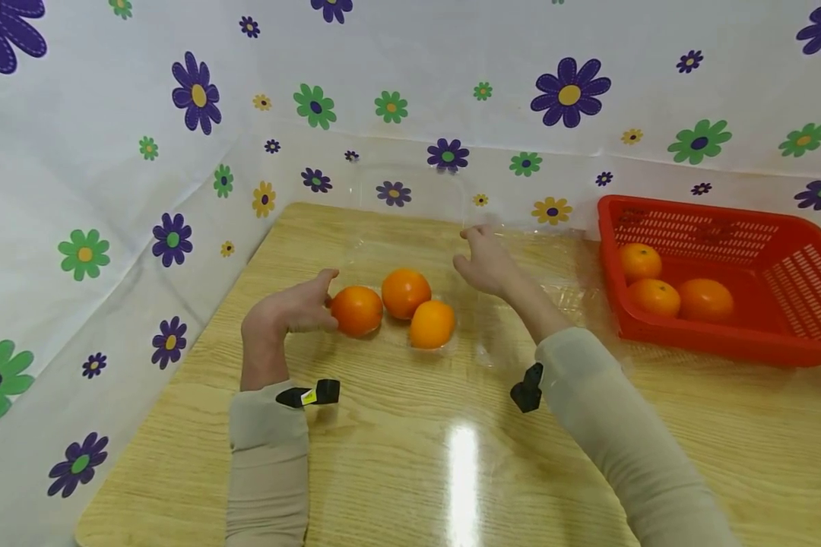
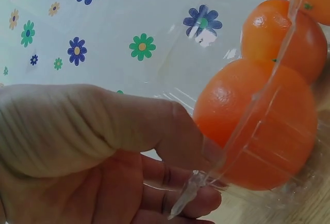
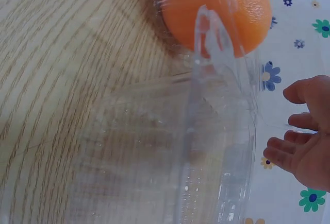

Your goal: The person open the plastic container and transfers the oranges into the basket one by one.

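Three oranges [image 1: 407,293] sit together in a clear plastic container [image 2: 252,103] on the table. My left hand [image 1: 294,308] is at the container's left side, beside the leftmost orange [image 1: 358,311]. In the left wrist view its thumb and fingers pinch the clear rim near a small tab. The container's transparent lid [image 1: 410,178] stands raised at the back, against the flowered cloth. Right of the oranges, my right hand [image 1: 489,262] reaches toward the lid's right edge. Its fingers [image 3: 281,149] appear loosely bent and spread in the right wrist view, with a faint clear edge beside them.
At the right stands a red basket [image 1: 725,334] with three oranges [image 1: 706,300] in its left part. Another clear plastic container [image 3: 139,147] lies between my right arm and the basket. White flowered cloth [image 1: 492,121] hangs behind and left of the wooden table [image 1: 383,456].
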Demonstrator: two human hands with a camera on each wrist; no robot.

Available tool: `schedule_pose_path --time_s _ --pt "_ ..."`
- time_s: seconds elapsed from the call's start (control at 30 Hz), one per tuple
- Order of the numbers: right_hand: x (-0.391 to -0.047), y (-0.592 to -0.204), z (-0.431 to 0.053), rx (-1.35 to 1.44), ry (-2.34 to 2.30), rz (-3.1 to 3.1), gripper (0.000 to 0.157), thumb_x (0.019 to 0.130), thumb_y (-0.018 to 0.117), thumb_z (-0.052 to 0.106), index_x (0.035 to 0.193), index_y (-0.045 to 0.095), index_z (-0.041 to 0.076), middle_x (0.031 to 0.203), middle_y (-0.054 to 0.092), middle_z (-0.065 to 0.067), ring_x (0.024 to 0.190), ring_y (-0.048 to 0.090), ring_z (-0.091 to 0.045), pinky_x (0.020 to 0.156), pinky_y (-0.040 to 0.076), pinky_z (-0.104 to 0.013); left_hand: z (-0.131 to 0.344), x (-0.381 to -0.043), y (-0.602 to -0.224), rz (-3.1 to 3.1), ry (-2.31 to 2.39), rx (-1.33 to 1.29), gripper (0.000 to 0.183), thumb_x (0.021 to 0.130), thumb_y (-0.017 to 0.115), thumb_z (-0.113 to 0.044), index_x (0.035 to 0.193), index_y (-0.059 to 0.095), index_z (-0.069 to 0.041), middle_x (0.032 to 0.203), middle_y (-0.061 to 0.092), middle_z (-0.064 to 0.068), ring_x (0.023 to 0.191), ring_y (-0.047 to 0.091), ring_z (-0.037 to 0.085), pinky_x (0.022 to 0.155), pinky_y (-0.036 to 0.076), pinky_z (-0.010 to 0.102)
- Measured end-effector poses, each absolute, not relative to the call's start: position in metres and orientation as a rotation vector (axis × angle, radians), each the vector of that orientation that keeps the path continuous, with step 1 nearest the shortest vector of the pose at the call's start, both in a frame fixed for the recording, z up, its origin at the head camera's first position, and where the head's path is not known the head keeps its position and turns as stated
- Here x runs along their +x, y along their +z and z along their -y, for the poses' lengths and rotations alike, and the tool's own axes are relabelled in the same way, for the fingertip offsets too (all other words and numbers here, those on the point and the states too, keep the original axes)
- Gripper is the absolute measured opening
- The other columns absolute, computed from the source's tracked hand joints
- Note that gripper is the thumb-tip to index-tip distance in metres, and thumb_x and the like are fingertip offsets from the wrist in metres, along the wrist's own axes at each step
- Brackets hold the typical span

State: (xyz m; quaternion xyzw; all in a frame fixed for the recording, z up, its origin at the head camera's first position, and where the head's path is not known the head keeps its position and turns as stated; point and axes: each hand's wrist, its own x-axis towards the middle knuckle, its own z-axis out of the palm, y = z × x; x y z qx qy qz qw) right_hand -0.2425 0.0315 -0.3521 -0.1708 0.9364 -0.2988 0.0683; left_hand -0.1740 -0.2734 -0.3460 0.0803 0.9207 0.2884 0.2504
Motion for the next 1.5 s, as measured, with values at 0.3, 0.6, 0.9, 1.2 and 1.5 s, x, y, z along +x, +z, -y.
schedule_pose_path --time_s 0.3,0.6,0.9,1.2,1.5 --pt "-0.243 -0.355 -0.033 -0.487 -0.689 -2.829 0.055 0.094 0.049 0.016 0.142 0.041 -0.011 0.146 0.035 -0.033 0.138 0.032 -0.047 0.114 0.030 -0.054 0.274 -0.174 -0.346 -2.511 0.762 0.235 0.086 0.084 0.063 -0.007 0.155 0.015 0.004 0.144 0.044 0.034 0.131 0.045 0.043 0.110 0.035 0.055" --pt "-0.246 -0.364 -0.036 -0.513 -0.559 -2.824 0.054 0.098 0.047 0.021 0.143 0.043 -0.008 0.148 0.039 -0.030 0.141 0.031 -0.044 0.116 0.026 -0.052 0.271 -0.172 -0.346 -2.506 0.760 0.230 0.087 0.084 0.063 -0.005 0.155 0.013 0.005 0.146 0.042 0.034 0.134 0.044 0.043 0.111 0.034 0.055" --pt "-0.248 -0.369 -0.035 -0.529 -0.464 -2.790 0.059 0.107 0.033 0.035 0.149 0.037 -0.006 0.155 0.034 -0.026 0.149 0.015 -0.043 0.122 0.006 -0.049 0.268 -0.172 -0.344 -2.513 0.744 0.225 0.087 0.084 0.063 -0.005 0.155 0.013 0.005 0.145 0.043 0.034 0.132 0.045 0.043 0.110 0.035 0.055" --pt "-0.246 -0.370 -0.035 -0.520 -0.426 -2.781 0.060 0.108 0.031 0.039 0.151 0.036 -0.002 0.157 0.031 -0.025 0.150 0.012 -0.042 0.121 0.006 -0.053 0.268 -0.171 -0.343 -2.523 0.737 0.203 0.083 0.085 0.059 -0.006 0.155 0.014 0.005 0.145 0.044 0.033 0.131 0.047 0.042 0.110 0.035 0.055" --pt "-0.244 -0.372 -0.037 -0.501 -0.411 -2.766 0.060 0.108 0.031 0.040 0.153 0.034 0.001 0.159 0.025 -0.025 0.150 0.007 -0.045 0.120 0.007 -0.057 0.268 -0.171 -0.343 -2.530 0.737 0.207 0.077 0.088 0.052 -0.008 0.154 0.015 0.006 0.139 0.049 0.032 0.117 0.055 0.037 0.106 0.041 0.053"
